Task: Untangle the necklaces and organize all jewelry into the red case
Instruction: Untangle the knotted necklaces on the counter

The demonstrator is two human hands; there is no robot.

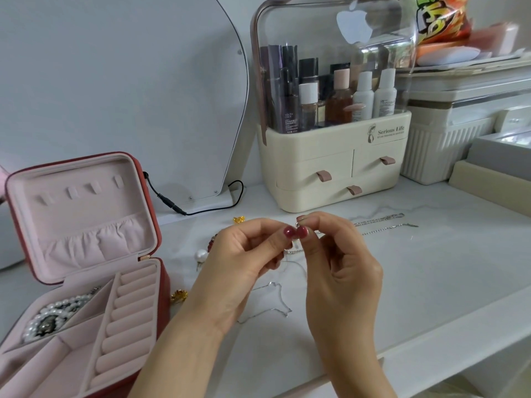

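Both your hands pinch a pair of red beads: left hand (244, 254) on one, right hand (339, 254) on the other, raised above the table (431, 268). You look to be sorting loose pieces, necklaces still unsorted. The red case (161, 282) stands open at your left, its front compartments bare; carry the beads there. Mind the thin chain (267, 305) lying beneath your wrists and the silver chains (382, 225) beyond.
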